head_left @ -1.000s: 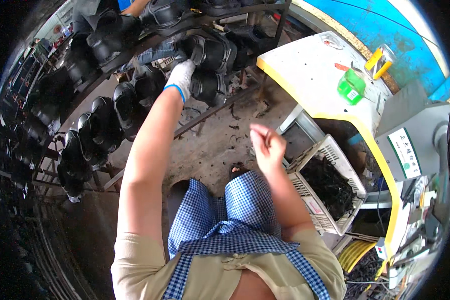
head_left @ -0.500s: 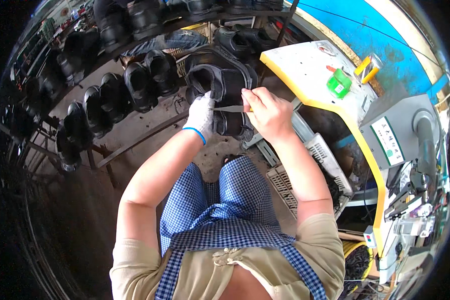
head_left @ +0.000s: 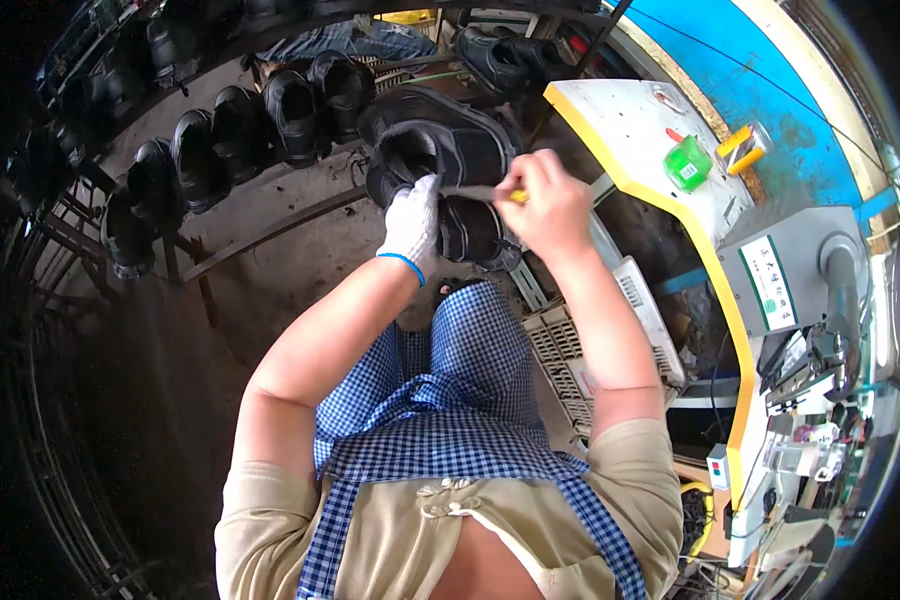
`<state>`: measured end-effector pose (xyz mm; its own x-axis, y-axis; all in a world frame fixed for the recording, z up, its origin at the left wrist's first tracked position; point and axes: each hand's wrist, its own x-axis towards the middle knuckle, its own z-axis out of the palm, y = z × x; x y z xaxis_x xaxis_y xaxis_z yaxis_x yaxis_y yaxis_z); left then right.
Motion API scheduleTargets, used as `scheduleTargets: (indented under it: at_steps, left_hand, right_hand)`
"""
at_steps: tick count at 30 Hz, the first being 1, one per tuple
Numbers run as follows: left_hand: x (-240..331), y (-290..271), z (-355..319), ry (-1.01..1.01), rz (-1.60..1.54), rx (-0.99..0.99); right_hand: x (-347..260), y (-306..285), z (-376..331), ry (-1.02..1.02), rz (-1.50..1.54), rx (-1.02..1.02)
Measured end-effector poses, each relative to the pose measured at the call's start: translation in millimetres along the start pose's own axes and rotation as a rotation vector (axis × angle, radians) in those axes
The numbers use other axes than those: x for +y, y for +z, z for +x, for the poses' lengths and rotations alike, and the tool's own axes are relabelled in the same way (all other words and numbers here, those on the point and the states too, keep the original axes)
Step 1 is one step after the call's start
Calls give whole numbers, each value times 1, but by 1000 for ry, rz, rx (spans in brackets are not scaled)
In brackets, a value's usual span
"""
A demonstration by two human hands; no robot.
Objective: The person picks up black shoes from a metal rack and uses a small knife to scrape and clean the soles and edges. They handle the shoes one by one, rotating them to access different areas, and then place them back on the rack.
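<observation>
My left hand [head_left: 412, 222], in a white knit glove with a blue band at the wrist, is closed on the edge of a black shoe [head_left: 470, 160]. Its fingertips are at the rim of the shoe's opening. A second black shoe part [head_left: 473, 232] shows just below; whether it is separate I cannot tell. In my bare right hand [head_left: 550, 210] is a knife [head_left: 465, 191] with a yellow handle, gripped in a fist. The flat, thin blade points left across the shoe, its tip close to the gloved fingers.
Rows of black shoes [head_left: 292, 112] stand on a metal rack ahead and to the left. At right is a white worktable with a yellow edge [head_left: 715, 265], bearing a green container [head_left: 687, 163], a yellow can [head_left: 743, 150] and a grey machine [head_left: 785, 270]. Plastic crates [head_left: 560, 355] sit below.
The view has shifted, so the rack sits higher in it. My right hand has tilted and drawn slightly right and up with the knife; the left keeps its hold on the shoe.
</observation>
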<state>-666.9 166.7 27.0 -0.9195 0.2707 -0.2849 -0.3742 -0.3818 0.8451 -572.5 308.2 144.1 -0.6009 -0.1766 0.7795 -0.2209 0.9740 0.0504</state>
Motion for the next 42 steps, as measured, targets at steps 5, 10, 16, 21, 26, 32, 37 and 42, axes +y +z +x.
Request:
scheduleTargets:
  at_steps: [5,10,16,21,26,32,37,42]
  left_hand:
    - [19,11,-41,-109,-348,-58]
    - [13,10,-43,-233,-518,-139]
    - [3,11,-41,-265,-428,-76]
    - [-28,-13,-9,49,-26,-104]
    - [-3,13,-42,-171,-454,-24]
    - [8,15,-53,-209,-543,21]
    - [3,7,-49,-349,-674,-104]
    - [-5,-8,-49,-233,-507,-74]
  right_hand:
    - [25,-2,-26,489,287,181]
    - [-21,-37,-46,12,348,2]
    - [-18,-44,-55,-85,183,-285]
    - [-31,-43,-54,-265,-138,-372]
    - [-27,-23,-56,-239,-116,-215]
    - [-16,-11,-57,-108,100,-7]
    - [-20,-12,-57,182,660,-209]
    - [-12,-26,-45,155,750,-750]
